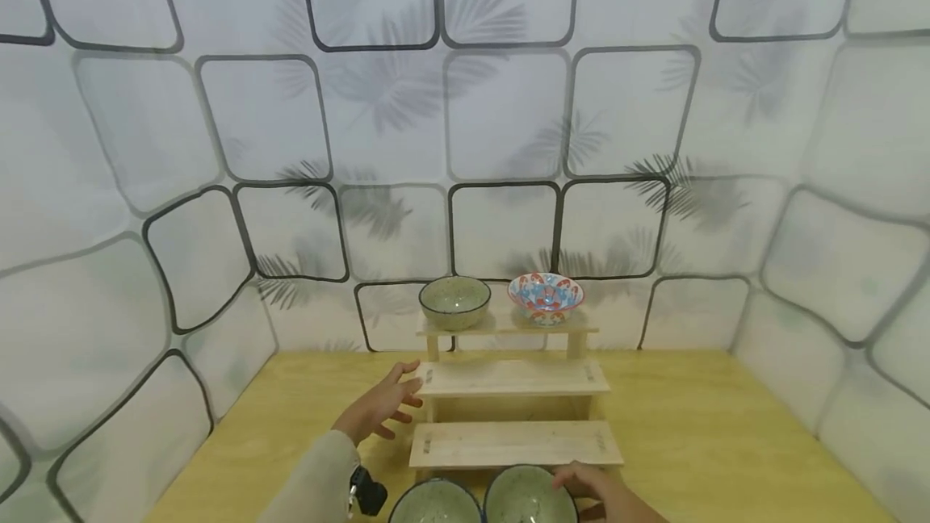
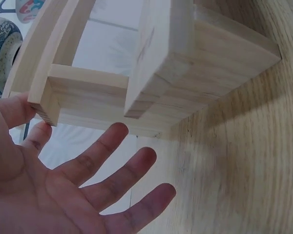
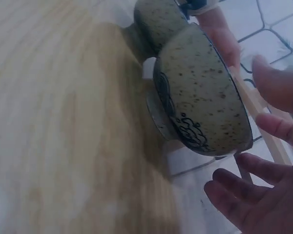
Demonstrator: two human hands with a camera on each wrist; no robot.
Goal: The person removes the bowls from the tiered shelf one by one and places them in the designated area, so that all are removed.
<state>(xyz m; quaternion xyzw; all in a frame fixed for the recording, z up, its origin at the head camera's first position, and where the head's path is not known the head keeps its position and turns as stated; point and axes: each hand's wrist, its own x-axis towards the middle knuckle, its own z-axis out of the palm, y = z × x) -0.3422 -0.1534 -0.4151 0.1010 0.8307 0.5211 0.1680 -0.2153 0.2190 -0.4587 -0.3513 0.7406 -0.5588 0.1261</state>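
Note:
A light wooden three-tier shelf (image 1: 512, 376) stands on the table. Its middle board's left end lies beside my left hand (image 1: 383, 403), whose fingers are spread; in the left wrist view thumb and index finger (image 2: 39, 136) are at a board's end, though firm contact is unclear. Two speckled green bowls with dark rims sit side by side before the shelf: a left bowl (image 1: 436, 503) and a right bowl (image 1: 530, 497). Around the right bowl's outer side is my right hand (image 3: 263, 180), fingers loosely bent, one fingertip close to the rim and the thumb apart from it.
On the top tier stand another green bowl (image 1: 455, 303) at left and a red-and-blue patterned bowl (image 1: 546, 297) at right. Yellowish wooden tabletop (image 1: 697, 434) extends to both sides. Patterned curtain-like walls (image 1: 392, 127) surround the back and sides.

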